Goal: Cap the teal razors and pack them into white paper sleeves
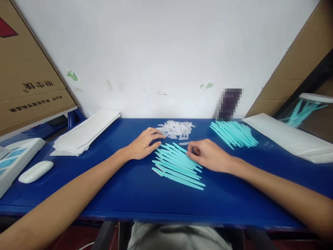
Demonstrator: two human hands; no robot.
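Note:
A row of several teal plastic razor sticks (178,166) lies on the blue table (109,187) in front of me. My left hand (144,143) rests palm down at the row's upper left, fingers stretched out and flat, holding nothing. My right hand (208,154) lies at the row's right end with its fingers curled in; its fingertips touch the top sticks. A single clear cap (184,143) lies between my hands. Behind them sits a heap of clear plastic caps (176,128).
A second pile of teal sticks (234,133) lies at the back right. White bag stacks rest at the left (85,132) and the right (288,137). A white mouse-shaped object (35,171) and a white device (13,159) sit far left. Cardboard boxes (28,73) flank the table.

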